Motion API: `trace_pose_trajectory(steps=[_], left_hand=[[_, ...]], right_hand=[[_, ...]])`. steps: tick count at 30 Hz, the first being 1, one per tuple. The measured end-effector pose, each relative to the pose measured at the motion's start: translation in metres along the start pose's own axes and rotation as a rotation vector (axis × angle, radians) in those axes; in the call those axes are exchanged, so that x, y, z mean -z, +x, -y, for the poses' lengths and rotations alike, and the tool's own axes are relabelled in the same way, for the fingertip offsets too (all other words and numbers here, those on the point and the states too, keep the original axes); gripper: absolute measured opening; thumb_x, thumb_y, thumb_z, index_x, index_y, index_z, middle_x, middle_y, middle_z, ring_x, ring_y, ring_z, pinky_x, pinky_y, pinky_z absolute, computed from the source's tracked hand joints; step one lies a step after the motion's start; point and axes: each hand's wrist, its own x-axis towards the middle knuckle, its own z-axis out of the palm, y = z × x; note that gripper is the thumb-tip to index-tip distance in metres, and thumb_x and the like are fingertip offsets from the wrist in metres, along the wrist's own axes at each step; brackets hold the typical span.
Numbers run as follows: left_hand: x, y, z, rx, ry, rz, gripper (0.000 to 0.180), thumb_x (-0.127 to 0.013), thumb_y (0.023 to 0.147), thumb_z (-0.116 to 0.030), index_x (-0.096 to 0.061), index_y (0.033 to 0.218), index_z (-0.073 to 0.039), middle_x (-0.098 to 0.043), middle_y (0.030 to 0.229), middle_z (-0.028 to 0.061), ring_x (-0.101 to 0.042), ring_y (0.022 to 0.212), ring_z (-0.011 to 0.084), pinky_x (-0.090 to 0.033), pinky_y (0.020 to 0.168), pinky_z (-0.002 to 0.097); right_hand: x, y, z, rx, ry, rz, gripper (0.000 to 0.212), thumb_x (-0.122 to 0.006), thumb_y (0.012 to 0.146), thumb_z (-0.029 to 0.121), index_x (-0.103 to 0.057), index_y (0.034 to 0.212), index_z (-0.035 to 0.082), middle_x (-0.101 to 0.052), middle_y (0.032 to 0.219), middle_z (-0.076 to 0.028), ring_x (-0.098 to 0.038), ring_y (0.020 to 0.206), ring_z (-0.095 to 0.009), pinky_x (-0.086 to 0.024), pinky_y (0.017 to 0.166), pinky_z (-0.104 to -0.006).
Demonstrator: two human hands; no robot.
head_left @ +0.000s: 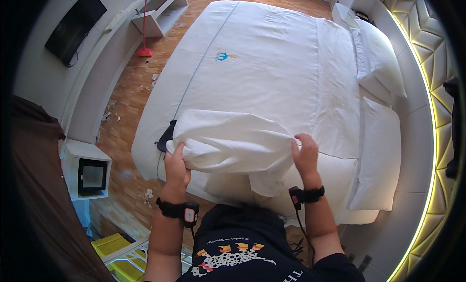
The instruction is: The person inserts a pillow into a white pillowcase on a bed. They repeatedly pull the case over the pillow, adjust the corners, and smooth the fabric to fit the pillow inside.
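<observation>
A white pillowcase (228, 136) is stretched between my two hands above the near side of the bed, its cloth creased and one part hanging down toward me. At its left end my left hand (177, 168) is closed on the edge, thumb on top. The right end is pinched in the fingers of my right hand (306, 153). Beneath and to the right of it lies a cream-white pillow (325, 180), partly covered by my right hand and arm. Beyond the pillowcase spreads the white bed cover (267, 58), with a blue line along its left part.
White pillows (381, 153) line the headboard side. Something black (167, 136) lies on the bed's left edge. Litter (109, 109) is scattered over the wooden floor, where a red broom (144, 51) leans. A white cabinet (87, 170) stands at left; a yellow bin (110, 244) is lower left.
</observation>
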Motion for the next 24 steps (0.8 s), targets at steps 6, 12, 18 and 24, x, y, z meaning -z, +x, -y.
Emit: trace_pose_trajectory(steps=[6,12,18,24], left_hand=[[0.037,0.007,0.048,0.101,-0.015,-0.007,0.045,-0.06,0.103,-0.004,-0.05,0.146,-0.002,-0.065,0.137,0.012,-0.067,0.12,0.026,-0.057,0.101,0.0401],[0.015,-0.008,0.017,-0.093,0.034,0.051,0.054,-0.064,0.101,-0.002,-0.042,0.15,-0.004,-0.052,0.149,0.0148,-0.056,0.133,0.027,-0.047,0.113,0.041],[0.031,0.01,0.02,-0.588,0.813,-0.095,0.077,-0.078,0.095,-0.018,-0.035,0.158,-0.005,-0.028,0.16,0.0273,-0.032,0.15,0.0394,-0.035,0.12,0.0486],[-0.04,-0.03,0.024,-0.736,1.166,0.609,0.047,-0.084,0.091,-0.025,-0.067,0.131,-0.005,-0.054,0.149,0.0202,-0.044,0.145,0.0391,-0.036,0.12,0.0454]], right_hand=[[-0.052,-0.048,0.038,0.235,0.128,0.253,0.031,-0.086,0.083,0.023,-0.07,0.104,0.009,-0.072,0.107,-0.009,-0.066,0.107,-0.033,-0.047,0.096,-0.0472],[-0.094,-0.061,0.058,0.176,0.056,0.223,0.018,-0.077,0.09,0.018,-0.07,0.106,0.013,-0.073,0.104,-0.01,-0.067,0.105,-0.03,-0.042,0.1,-0.0481],[-0.055,-0.012,0.114,-0.092,0.573,0.491,0.013,-0.065,0.103,0.014,-0.064,0.111,0.004,-0.069,0.093,-0.02,-0.066,0.091,-0.04,-0.051,0.08,-0.0447],[-0.011,0.03,0.15,0.034,0.78,0.573,0.011,-0.062,0.108,0.012,-0.066,0.111,0.003,-0.067,0.091,-0.005,-0.057,0.086,-0.013,-0.049,0.079,-0.029]])
